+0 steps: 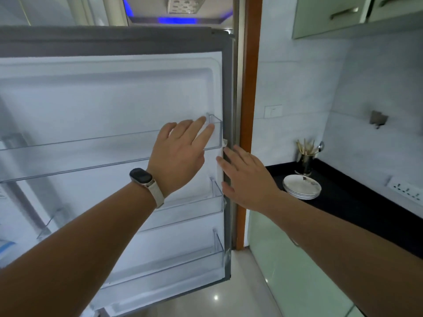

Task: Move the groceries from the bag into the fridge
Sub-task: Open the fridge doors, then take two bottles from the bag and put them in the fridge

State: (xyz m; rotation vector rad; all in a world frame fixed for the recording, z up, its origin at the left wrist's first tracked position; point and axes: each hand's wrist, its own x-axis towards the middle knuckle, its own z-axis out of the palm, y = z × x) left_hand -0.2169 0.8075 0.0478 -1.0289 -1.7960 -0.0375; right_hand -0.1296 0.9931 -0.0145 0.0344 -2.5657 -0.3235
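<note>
The fridge door [109,92] stands open in front of me, its white inner side facing me with three clear plastic door shelves, all bare. My left hand [180,152], with a watch on the wrist, lies flat with fingers spread against the right end of the top door shelf [91,143]. My right hand [247,179] rests open on the door's grey right edge [227,202], fingers wrapped a little around it. Neither hand holds anything. No bag or groceries are in view.
To the right runs a black counter [357,202] with a stack of white plates [302,186] and a metal cutlery holder [305,161]. An orange-brown door frame [248,110] stands just behind the fridge door. Wall cabinets [338,14] hang above the counter.
</note>
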